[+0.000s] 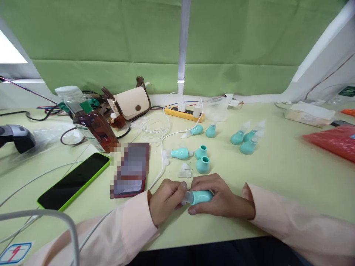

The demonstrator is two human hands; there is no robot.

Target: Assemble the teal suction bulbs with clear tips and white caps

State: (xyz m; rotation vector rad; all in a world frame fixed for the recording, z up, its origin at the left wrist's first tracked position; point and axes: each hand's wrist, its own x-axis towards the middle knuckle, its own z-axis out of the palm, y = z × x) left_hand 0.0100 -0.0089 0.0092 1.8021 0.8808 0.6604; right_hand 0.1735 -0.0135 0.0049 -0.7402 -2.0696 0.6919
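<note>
Phone (73,181) with green edge lying face up, left hand (167,200) pinching clear nozzle (189,197), its end at the mouth of teal bulb (202,197), bulb sideways near pale table's (177,231) front edge, right hand (222,197) gripping it, three nozzle-fitted bulbs (248,146) farther right.

The bulb (202,197) looks smooth and glossy, its nozzle (189,198) plastic.

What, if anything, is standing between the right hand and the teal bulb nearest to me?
Nothing visible: the right hand holds that teal bulb directly. The left hand holds the clear piece at one end of the bulb, not between them.
</note>
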